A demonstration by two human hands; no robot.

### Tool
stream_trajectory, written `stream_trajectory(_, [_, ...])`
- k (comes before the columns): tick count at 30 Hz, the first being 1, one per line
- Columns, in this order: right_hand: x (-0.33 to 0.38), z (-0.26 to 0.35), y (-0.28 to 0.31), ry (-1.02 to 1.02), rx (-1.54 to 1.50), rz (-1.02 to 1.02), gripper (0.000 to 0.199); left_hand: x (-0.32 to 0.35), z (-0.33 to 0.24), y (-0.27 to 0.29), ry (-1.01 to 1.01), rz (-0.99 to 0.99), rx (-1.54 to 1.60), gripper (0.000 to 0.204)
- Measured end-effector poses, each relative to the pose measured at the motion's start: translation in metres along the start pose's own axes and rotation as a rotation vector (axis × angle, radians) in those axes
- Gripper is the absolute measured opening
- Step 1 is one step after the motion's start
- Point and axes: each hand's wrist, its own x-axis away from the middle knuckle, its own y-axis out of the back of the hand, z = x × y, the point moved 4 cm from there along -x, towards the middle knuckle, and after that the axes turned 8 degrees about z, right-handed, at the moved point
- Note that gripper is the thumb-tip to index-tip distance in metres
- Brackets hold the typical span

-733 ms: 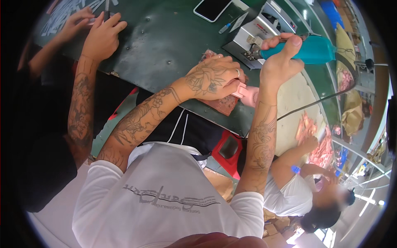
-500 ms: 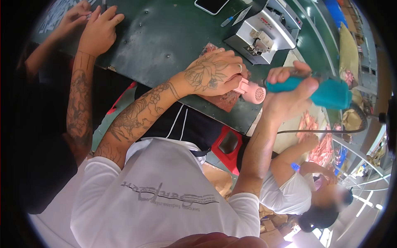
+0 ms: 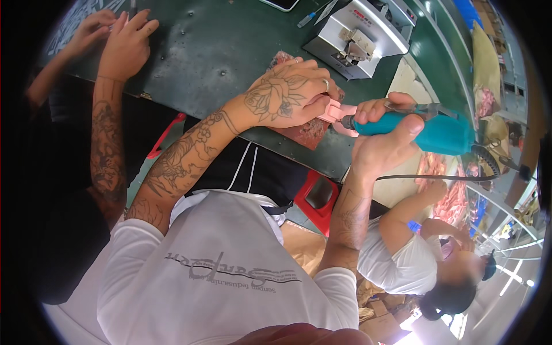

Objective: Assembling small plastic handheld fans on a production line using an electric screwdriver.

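My left hand (image 3: 290, 95) is closed on a small pink plastic part (image 3: 330, 111) with a rounded end, over a worn reddish-brown pad (image 3: 310, 137) on the dark green table. Most of the part is hidden by my fingers and by the tool. My right hand (image 3: 382, 141) wraps round a teal electric screwdriver (image 3: 445, 133), which lies nearly level. Its dark tip meets the pink part beside my left thumb; whether the bit sits in a screw is too small to tell. A black cord (image 3: 437, 177) is near my right wrist.
A silver-grey machine (image 3: 359, 43) stands at the far side, with a blue pen (image 3: 306, 20) and a phone (image 3: 282, 4) by it. At left a co-worker's hands (image 3: 123, 49) hold something dark. Another person (image 3: 402, 253) sits at right near pink parts (image 3: 451, 201). A red stool (image 3: 319, 201) is below.
The screwdriver has come left and its tip now meets the pink part, whose round grille end has turned out of sight. My left hand has shifted slightly left.
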Motion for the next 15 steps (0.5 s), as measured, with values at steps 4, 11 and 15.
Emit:
stream_trajectory(4, [0.001, -0.013, 0.007, 0.094, -0.17, 0.074, 0.059, -0.001, 0.0, -0.002, 0.003, 0.015, 0.001, 0.021])
stream_trajectory(11, [-0.005, -0.023, 0.004, 0.192, -0.25, 0.119, 0.047, -0.004, -0.002, -0.001, -0.022, -0.009, -0.097, 0.021])
stream_trajectory(15, [-0.001, -0.025, 0.008, 0.216, -0.259, 0.087, 0.044, -0.009, -0.004, -0.007, -0.013, 0.045, -0.071, 0.021])
